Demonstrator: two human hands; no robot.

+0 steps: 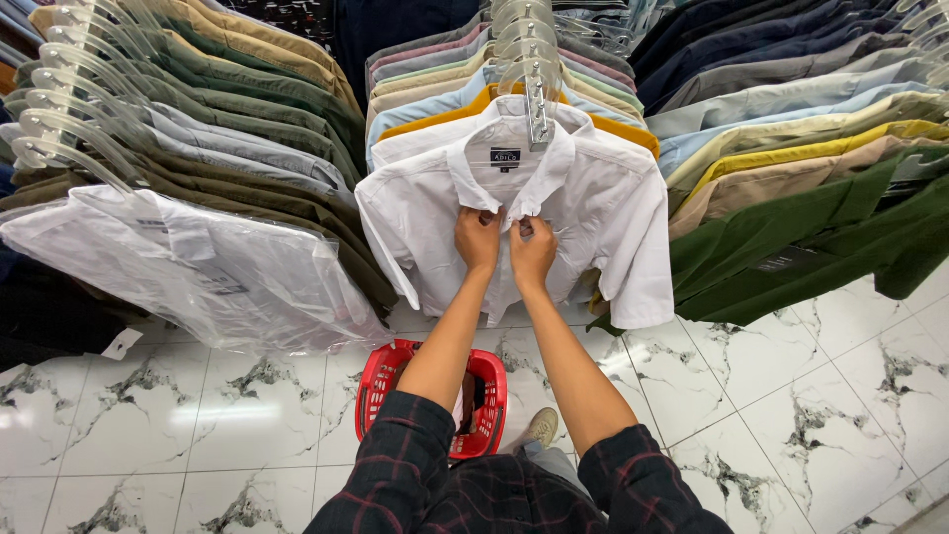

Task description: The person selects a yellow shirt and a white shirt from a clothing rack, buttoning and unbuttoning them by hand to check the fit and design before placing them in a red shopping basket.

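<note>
A white short-sleeved collared shirt [593, 208] is hanging front-facing on a clear hanger [529, 59] at the rack's front, its placket pinched just below the collar.

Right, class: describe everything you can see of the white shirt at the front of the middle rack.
The white shirt is short-sleeved and collared, of plain woven cloth, with a dark label inside the neck. It hangs from a clear plastic hanger in front of coloured shirts. The left hand and right hand pinch its front placket just below the collar.

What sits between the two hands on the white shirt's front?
In the head view, only the white shirt's front placket lies between the left hand and right hand; both pinch its cloth just below the collar, nearly touching.
</note>
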